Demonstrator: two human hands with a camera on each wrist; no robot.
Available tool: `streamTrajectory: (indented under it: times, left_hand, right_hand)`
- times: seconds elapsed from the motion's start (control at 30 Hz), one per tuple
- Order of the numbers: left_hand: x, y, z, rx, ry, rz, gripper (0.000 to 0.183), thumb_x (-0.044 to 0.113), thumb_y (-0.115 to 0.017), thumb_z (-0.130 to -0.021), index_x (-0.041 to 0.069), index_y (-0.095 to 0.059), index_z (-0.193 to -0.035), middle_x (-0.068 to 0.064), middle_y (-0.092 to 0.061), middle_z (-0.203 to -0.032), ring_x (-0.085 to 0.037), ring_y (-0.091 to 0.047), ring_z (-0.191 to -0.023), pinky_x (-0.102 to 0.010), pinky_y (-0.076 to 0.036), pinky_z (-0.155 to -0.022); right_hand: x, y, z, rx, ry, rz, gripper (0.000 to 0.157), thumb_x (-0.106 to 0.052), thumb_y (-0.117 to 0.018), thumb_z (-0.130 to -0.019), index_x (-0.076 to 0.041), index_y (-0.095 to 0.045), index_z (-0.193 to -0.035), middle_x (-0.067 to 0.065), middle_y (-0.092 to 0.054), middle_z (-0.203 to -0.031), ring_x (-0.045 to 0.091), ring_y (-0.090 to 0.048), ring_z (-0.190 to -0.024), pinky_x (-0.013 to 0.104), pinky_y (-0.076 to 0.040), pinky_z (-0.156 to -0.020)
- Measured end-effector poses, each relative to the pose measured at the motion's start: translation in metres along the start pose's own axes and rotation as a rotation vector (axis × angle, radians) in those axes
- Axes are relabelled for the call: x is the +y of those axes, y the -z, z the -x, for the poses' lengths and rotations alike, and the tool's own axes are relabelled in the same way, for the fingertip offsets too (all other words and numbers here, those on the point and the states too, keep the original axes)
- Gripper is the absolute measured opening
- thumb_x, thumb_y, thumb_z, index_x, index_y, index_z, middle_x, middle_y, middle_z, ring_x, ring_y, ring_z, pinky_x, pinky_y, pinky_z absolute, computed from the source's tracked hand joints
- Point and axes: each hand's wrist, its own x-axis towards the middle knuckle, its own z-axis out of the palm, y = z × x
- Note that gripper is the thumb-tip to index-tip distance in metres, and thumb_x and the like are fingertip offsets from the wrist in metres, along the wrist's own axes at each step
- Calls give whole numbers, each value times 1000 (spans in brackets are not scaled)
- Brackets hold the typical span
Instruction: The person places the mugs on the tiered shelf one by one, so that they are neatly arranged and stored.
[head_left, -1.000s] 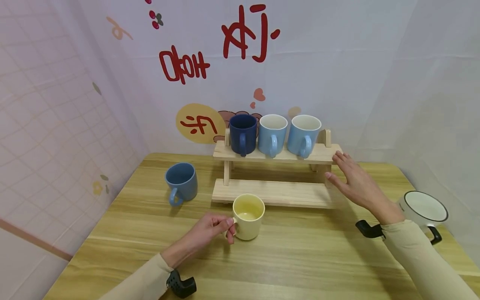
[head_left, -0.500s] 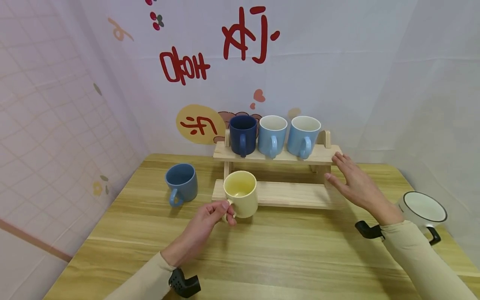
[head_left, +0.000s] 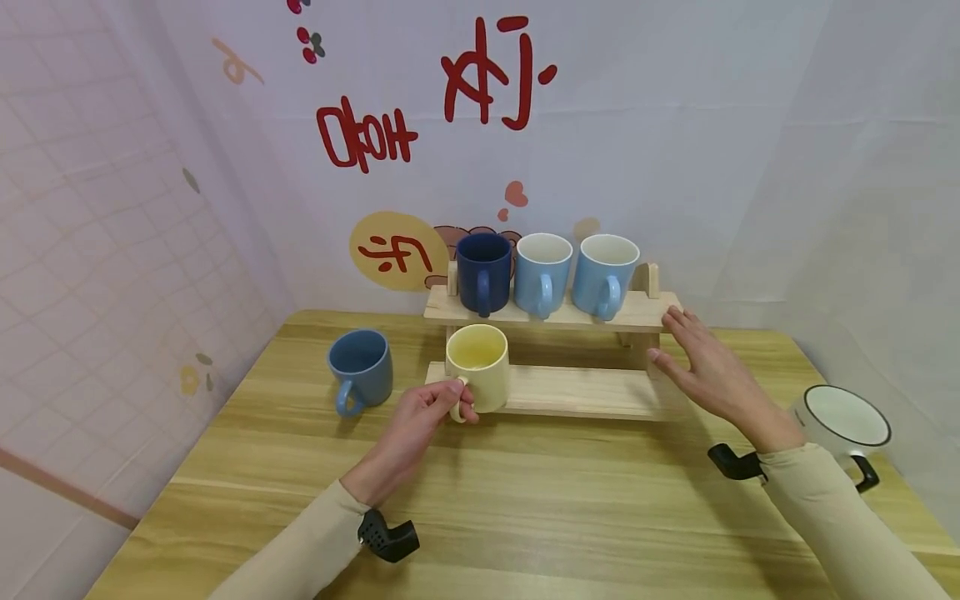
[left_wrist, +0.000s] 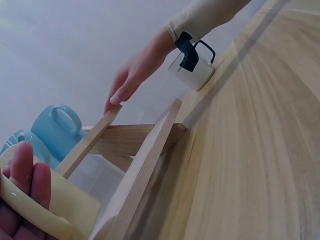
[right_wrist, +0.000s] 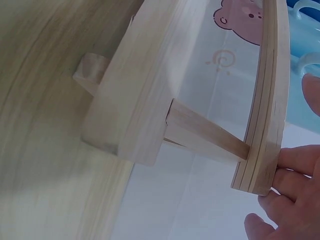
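My left hand (head_left: 427, 421) grips the handle of a pale yellow mug (head_left: 486, 375), which is upright over the left end of the lower board of a two-tier wooden rack (head_left: 585, 392). Whether its base touches that board I cannot tell. The fingers of my right hand (head_left: 708, 367) are fairly straight and touch the right end of the upper board (right_wrist: 270, 120). A dark blue mug (head_left: 480, 275) and two light blue mugs (head_left: 540, 279) stand along that upper board, handles toward me.
A grey-blue mug (head_left: 363, 371) stands on the wooden table (head_left: 525, 508) left of the rack. A white mug (head_left: 840, 425) with a dark rim and black handle is at the right, partly behind the right forearm. Printed cloth (head_left: 675, 125) hangs behind.
My left hand has lifted the yellow mug off the table and carried it forward, slightly left, to the lower board. My right hand has stayed at the rack's right end.
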Motion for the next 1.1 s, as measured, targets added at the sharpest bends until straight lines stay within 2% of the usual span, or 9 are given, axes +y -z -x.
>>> streamTrajectory:
  times: [0.2,0.43,0.67,0.97,1.1]
  left_hand:
    - [-3,1,-8,8,8,-31,37,29,-51,-111,-4,-69,-108,-6,-73,-88,-22,-55,-114,-43,-33,-107]
    - [-7,1,-15,-20,27,-41,36,29,-52,-111,-2,-70,-111,-7,-74,-92,-23,-54,-114,-49,-31,-111]
    - [-9,0,-20,-13,48,-52,35,30,-50,-111,3,-72,-114,-8,-76,-99,-23,-53,-122,-46,-32,-110]
    - [-13,3,-25,-81,22,-75,43,39,-49,-111,5,-71,-126,-7,-76,-116,-20,-50,-136,-50,-26,-122]
    - [-14,3,-26,-80,0,-100,44,40,-50,-110,7,-71,-129,-7,-76,-119,-20,-50,-138,-50,-29,-120]
  right_hand:
    - [0,0,0,4,1,-5,74,-38,-59,-106,9,-33,-157,28,-25,-166,46,-17,-155,67,-21,-119]
    - [0,-1,0,3,0,1,76,-40,-58,-107,10,-32,-157,30,-24,-165,48,-18,-154,68,-21,-119]
    - [1,-2,0,1,-4,-2,75,-38,-59,-106,10,-32,-157,29,-23,-166,48,-18,-154,68,-21,-119]
    - [2,-1,-2,-8,0,-15,77,-40,-57,-107,10,-28,-158,30,-20,-166,47,-14,-155,67,-19,-120]
    - [2,-1,-1,-10,-2,-14,78,-41,-57,-107,10,-28,-158,30,-20,-166,48,-15,-154,67,-19,-120]
